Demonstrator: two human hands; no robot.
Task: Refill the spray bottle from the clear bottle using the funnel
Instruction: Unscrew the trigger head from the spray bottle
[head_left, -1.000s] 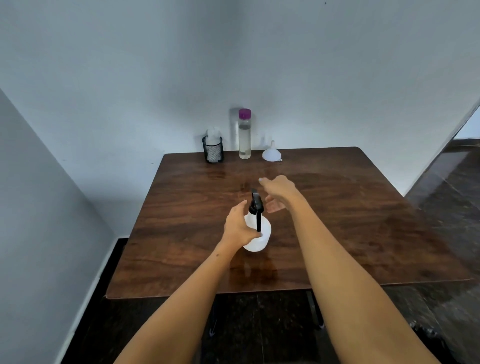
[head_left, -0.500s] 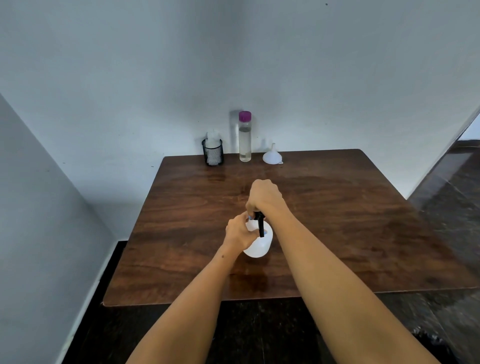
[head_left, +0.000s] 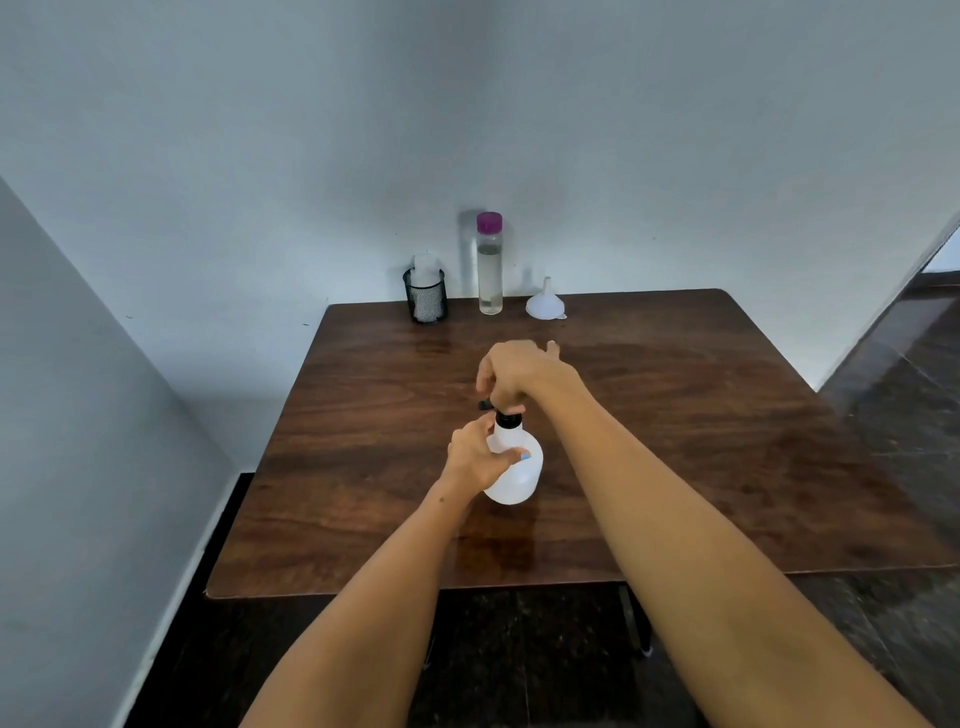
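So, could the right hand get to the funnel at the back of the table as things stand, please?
Probably yes, once it lets go: the right hand grips the black sprayer top of the spray bottle. Bare table lies between it and the funnel, with nothing in the way.

I take the table as my landmark. The spray bottle stands upright near its middle, a little toward my edge. My left hand grips the bottle's left side; my right hand sits on its top (covering the head). Along the table's far edge, against the wall, stand the mesh cup at left, the clear bottle beside it, and the funnel at right.
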